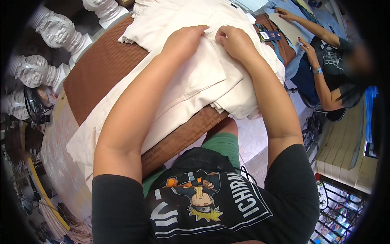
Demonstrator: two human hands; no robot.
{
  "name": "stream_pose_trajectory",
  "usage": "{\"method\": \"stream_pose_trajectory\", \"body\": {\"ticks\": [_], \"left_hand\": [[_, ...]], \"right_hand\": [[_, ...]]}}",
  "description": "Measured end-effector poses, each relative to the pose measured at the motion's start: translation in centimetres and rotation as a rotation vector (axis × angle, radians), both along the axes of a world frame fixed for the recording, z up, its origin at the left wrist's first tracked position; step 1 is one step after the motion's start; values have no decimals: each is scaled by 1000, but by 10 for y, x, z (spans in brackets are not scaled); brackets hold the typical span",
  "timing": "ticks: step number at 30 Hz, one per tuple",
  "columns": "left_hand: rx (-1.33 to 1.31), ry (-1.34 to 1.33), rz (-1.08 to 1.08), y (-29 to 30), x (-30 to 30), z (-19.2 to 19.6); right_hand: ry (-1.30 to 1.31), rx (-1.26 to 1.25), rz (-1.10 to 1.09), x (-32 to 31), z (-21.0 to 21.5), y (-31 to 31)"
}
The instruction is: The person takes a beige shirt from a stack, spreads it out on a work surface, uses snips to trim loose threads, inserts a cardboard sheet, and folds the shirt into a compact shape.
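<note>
A cream-coloured garment (187, 81) with stitched seams lies spread across the table in front of me. More cream cloth (146, 20) is bunched beyond it, and I cannot tell whether it is the same piece. My left hand (186, 40) is closed, pinching the fabric between thumb and fingers near the far middle. Just to its right, my right hand (236, 41) has its fingers curled onto the same cloth, close to the left fingertips. A folded layer with a straight edge hangs toward me below both hands. The fingertips partly hide what they pinch.
Brown woven-pattern covering (101, 69) lies on the table. White sculpted pedestals (61, 34) stand at the far left. At right, a co-worker's hands (306, 51) hold a beige card (285, 28) over blue fabric. A dark tag (270, 35) lies nearby. Cream-coloured boxes (339, 142) are at far right.
</note>
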State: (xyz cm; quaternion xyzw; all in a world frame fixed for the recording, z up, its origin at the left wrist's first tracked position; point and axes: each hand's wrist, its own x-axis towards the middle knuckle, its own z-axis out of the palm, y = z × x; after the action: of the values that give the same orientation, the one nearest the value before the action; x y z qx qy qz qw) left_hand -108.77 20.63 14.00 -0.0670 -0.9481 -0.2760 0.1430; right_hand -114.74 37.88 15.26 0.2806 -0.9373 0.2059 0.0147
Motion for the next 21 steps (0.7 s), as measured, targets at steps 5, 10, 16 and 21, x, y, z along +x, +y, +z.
{"method": "stream_pose_trajectory", "body": {"ticks": [5,10,16,21], "left_hand": [[56,15,13,13,-2,7],[-8,-55,119,30,-3,9],[148,-140,167,30,2,19],[230,-132,160,25,-2,13]], "right_hand": [[119,-122,19,3,-3,5],[196,-102,64,8,1,1],[179,-97,-242,-78,5,59],[240,294,-382,-143,-43,120]]}}
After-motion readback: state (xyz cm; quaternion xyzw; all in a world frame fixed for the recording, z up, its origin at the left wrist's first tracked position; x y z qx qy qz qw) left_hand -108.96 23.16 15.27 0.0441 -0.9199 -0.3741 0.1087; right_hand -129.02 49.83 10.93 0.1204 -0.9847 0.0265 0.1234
